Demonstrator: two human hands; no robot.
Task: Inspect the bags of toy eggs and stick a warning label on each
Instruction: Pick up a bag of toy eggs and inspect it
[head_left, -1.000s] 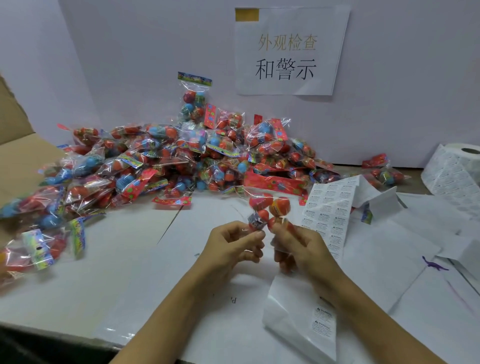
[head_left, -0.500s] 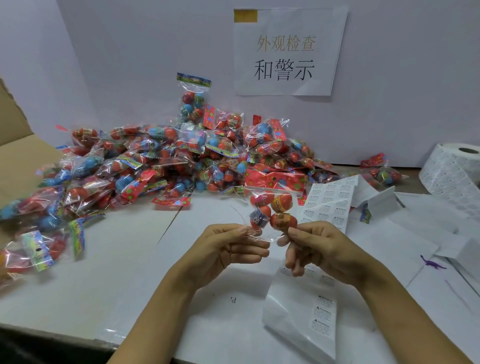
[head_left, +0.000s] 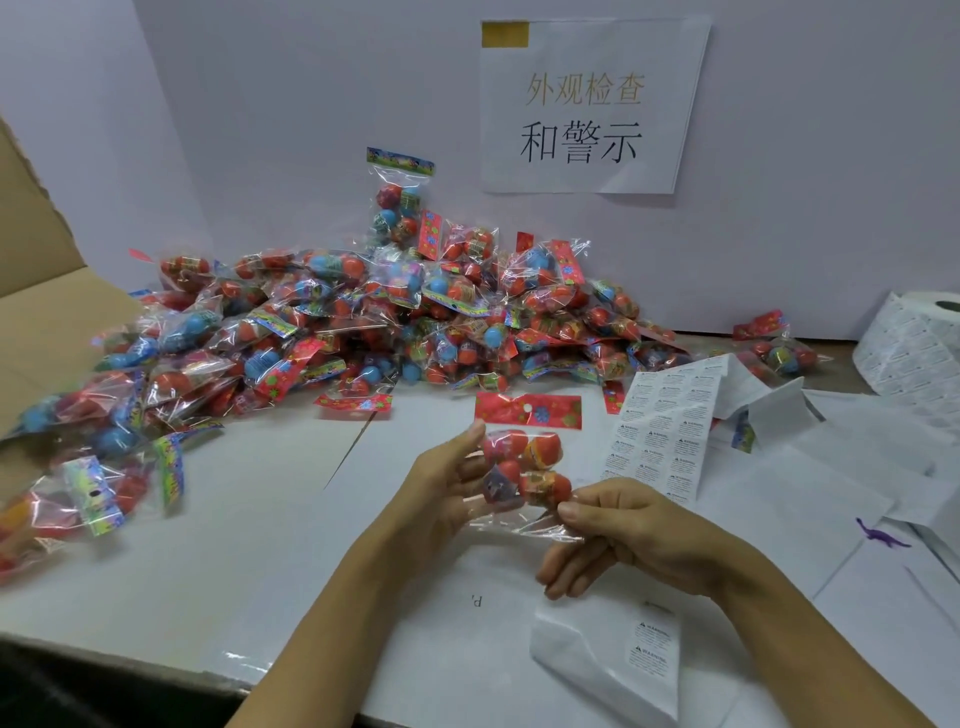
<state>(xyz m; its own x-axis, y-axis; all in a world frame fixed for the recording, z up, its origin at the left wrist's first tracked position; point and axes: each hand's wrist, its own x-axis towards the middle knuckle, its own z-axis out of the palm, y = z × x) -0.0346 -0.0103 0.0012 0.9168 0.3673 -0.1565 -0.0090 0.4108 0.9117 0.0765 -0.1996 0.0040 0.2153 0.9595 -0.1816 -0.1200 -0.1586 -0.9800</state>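
I hold one clear bag of toy eggs (head_left: 524, 467) upright over the white table, its red header card on top. My left hand (head_left: 441, 493) holds its left side, thumb at the upper edge and fingers behind the cellophane. My right hand (head_left: 623, 535) pinches the bag's loose bottom edge between thumb and forefinger. A sheet of small warning labels (head_left: 660, 431) lies just right of the bag. A big pile of bagged eggs (head_left: 363, 322) lies behind, against the wall.
A roll of labels (head_left: 914, 353) stands at the far right. A backing sheet with a few labels (head_left: 623, 654) lies under my right hand. An open cardboard box (head_left: 41, 291) is at the left, with bags beside it. A purple toy dinosaur (head_left: 883, 538) lies at the right.
The bag has risen and turned so its red header now shows on top. My left hand spread from a tight pinch to a flatter hold; my right hand shifted right.
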